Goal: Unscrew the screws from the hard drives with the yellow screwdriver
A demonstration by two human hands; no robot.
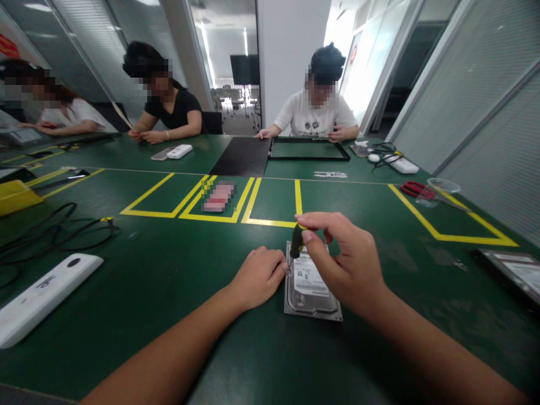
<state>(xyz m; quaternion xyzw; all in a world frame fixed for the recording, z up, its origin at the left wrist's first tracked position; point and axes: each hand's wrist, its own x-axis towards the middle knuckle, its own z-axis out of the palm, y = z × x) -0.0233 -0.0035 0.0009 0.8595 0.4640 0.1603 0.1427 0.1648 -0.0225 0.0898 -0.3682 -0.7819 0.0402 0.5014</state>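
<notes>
A silver hard drive (311,306) with a white label lies flat on the green table in front of me. My right hand (350,259) is closed around a dark green and yellow screwdriver (297,242), thumb on one side and fingers at its top. The screwdriver stands nearly upright, its tip down at the drive's left edge. My left hand (259,277) rests on the table with curled fingers, gripping that same edge beside the tip. Exactly what the tip touches is too small to tell, and my right hand covers part of the drive.
Yellow tape outlines (270,222) mark the table, one around a pink blurred object (218,197). On the left are a white power bank (46,295) and black cables (80,242). Red-handled scissors (417,190) and another drive-like device (512,275) lie right. Several people sit opposite, one holding a black frame (310,158).
</notes>
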